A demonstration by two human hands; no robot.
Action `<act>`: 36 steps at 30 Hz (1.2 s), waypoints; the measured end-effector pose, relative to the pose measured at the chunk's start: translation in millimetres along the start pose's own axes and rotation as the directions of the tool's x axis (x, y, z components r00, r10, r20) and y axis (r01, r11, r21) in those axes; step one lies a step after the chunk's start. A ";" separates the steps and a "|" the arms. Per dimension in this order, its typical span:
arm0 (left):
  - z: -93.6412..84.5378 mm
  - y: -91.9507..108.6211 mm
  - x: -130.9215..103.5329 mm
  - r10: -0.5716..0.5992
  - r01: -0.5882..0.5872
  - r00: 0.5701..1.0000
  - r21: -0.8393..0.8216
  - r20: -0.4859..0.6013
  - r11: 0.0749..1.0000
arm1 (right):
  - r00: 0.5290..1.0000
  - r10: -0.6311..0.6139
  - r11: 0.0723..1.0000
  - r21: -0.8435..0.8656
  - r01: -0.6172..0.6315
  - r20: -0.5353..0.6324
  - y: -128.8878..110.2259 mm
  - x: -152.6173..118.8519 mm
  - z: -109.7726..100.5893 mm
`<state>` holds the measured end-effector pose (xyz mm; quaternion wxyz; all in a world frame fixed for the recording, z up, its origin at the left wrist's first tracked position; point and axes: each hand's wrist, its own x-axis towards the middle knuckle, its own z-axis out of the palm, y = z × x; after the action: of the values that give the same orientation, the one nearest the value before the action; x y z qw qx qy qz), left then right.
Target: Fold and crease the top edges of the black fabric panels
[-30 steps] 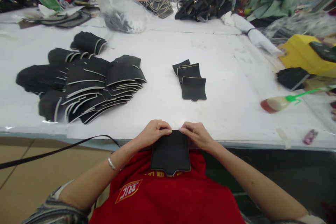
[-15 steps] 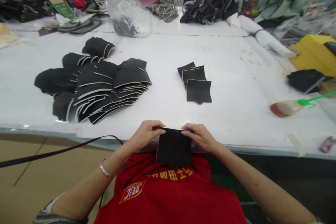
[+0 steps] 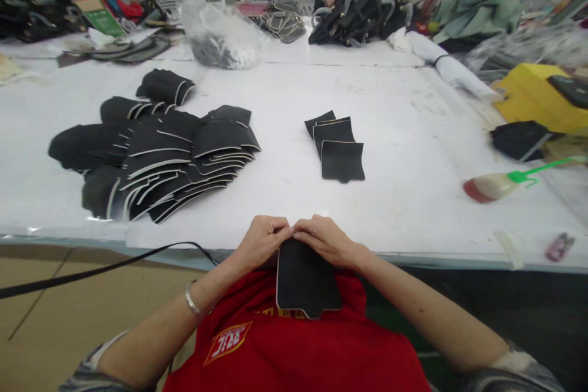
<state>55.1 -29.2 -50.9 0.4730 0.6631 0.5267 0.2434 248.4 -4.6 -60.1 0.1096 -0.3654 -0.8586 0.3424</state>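
A black leather-like panel (image 3: pixel 307 282) with a pale edge and a small tab at its lower side hangs over the red apron (image 3: pixel 294 349), at the table's front edge. My left hand (image 3: pixel 266 237) pinches its top edge near the left corner. My right hand (image 3: pixel 324 237) grips the same edge close beside, the two hands' fingertips almost touching. Beyond them on the table, a few similar black panels (image 3: pixel 342 160) lie overlapped. To the left spreads a large fanned pile of black panels (image 3: pixel 160 150) with pale edges.
At the right lie a bottle (image 3: pixel 489 187) with a green spout, a small pinkish object (image 3: pixel 559 247) and a yellow box (image 3: pixel 537 95). A clear plastic bag (image 3: pixel 220 27) and black strapped pieces (image 3: pixel 356 18) stand at the back. Other people are across the table.
My right hand has slid left along the panel's top edge to meet my left hand. The panel's tabbed lower side has swung lower and toward me. The view has shifted slightly.
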 end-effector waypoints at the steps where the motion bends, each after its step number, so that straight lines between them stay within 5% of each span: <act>1: 0.7 -0.8 0.9 0.002 -0.003 1.000 -0.012 -0.009 1.000 | 1.000 0.000 1.000 0.019 0.000 -0.010 0.4 1.2 0.4; 8: -5.0 -5.7 5.7 -0.020 0.025 0.999 -0.198 0.026 0.980 | 0.994 0.018 0.997 0.071 -0.010 -0.105 3.9 0.5 -3.3; 20: -8.8 0.0 -2.6 -0.048 0.054 0.998 -0.177 0.042 0.983 | 0.997 -0.025 0.997 -0.074 0.019 -0.071 0.6 3.9 -1.7; 29: 0.8 -1.0 20.6 0.015 -0.021 0.986 -0.034 -0.168 0.999 | 0.988 0.032 0.992 -0.116 -0.050 -0.150 -2.6 12.9 -12.9; 36: 0.1 -13.2 41.3 -0.015 0.030 0.995 -0.150 0.097 0.988 | 0.955 0.190 0.971 -0.098 -0.217 -0.228 4.8 8.0 -13.7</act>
<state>62.5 9.2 -69.9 0.5493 0.6302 0.4909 0.2452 251.4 10.4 -53.6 0.1443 -0.4931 -0.8186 0.2569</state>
